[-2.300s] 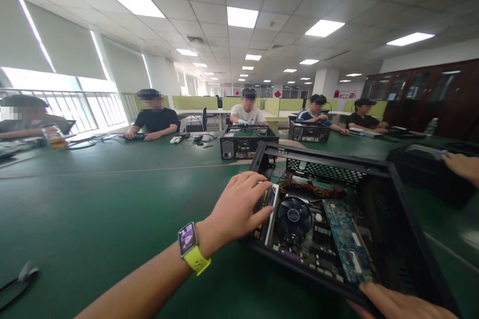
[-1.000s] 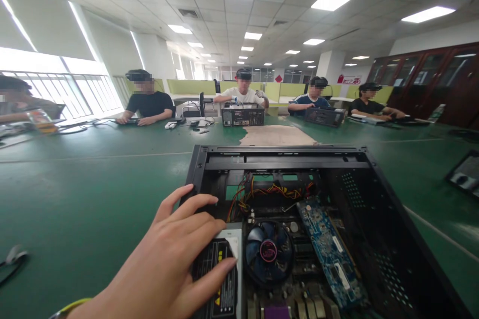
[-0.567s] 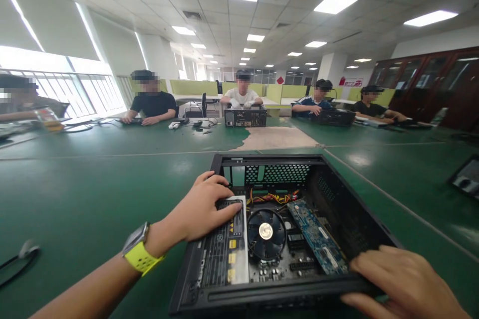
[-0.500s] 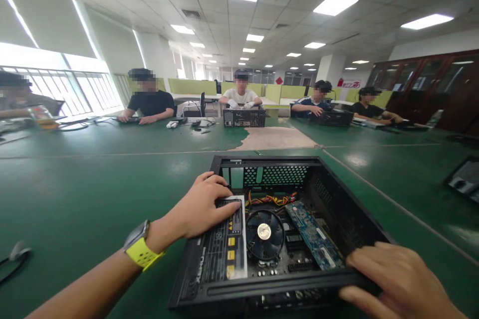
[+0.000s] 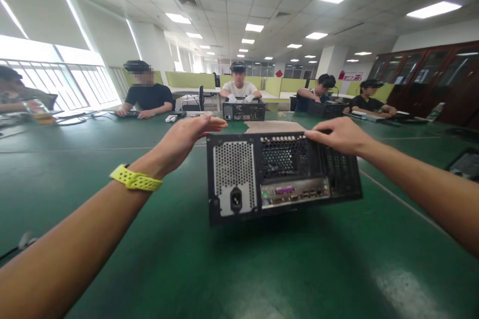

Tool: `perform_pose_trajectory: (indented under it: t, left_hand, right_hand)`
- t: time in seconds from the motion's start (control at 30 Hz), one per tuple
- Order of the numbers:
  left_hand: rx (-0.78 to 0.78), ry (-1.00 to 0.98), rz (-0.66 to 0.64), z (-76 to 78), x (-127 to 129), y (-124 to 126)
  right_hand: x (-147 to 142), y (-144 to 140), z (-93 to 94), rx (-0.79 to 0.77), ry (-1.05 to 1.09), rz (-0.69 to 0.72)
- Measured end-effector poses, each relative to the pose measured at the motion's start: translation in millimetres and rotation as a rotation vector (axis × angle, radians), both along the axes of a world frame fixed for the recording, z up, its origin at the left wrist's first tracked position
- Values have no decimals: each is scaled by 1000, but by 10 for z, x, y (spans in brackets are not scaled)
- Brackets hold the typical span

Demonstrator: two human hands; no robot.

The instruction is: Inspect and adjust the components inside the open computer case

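Observation:
A black computer case (image 5: pixel 318 165) is tilted up in front of me, its rear panel facing my way. A power socket (image 5: pixel 236 200) sits in the perforated power supply panel (image 5: pixel 234 164) at its left. The silvery port plate (image 5: pixel 294 193) runs along the lower middle. My left hand (image 5: pixel 187 139) is at the top left corner, fingers stretched flat over it; whether the palm presses on the case is hard to tell. At the top right edge, my right hand (image 5: pixel 340 135) grips the case. The inside of the case is hidden from this angle.
The green table (image 5: pixel 112 229) spreads all around, with a bare pale patch (image 5: pixel 275 127) behind the case. Several people sit across it, one behind another computer case (image 5: pixel 244 111). A cable end (image 5: pixel 26 240) lies at left, a dark panel (image 5: pixel 464 163) at far right.
The case has gone from lying with its open side up to tilted, its rear panel toward me. My left hand shifted up to its corner; my right moved from the near edge to the top edge.

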State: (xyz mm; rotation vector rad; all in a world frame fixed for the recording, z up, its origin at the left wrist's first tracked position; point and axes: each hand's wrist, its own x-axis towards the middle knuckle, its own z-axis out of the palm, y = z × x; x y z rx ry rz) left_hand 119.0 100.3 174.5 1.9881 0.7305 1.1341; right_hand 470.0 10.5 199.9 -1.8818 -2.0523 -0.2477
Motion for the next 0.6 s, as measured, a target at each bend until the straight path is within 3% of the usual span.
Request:
perform_pose_trajectory:
  t: [0.13, 0.23, 0.37, 0.47, 0.6]
  left_hand:
    - [212, 109, 160, 57, 119, 98]
    - [251, 81, 257, -67, 189, 189]
    - [301, 108, 118, -309, 79, -47]
    - [450, 211, -60, -568, -103, -448]
    - [701, 326, -164, -929, -343, -860]
  right_hand:
    - [-51, 614, 205, 5, 42, -113]
    - [-65, 691, 222, 1, 43, -145]
    - [-26, 175, -49, 19, 35, -113]
    - [-37, -453, -497, 137, 102, -66]
    - [-207, -1129, -1112, 270, 129, -103]
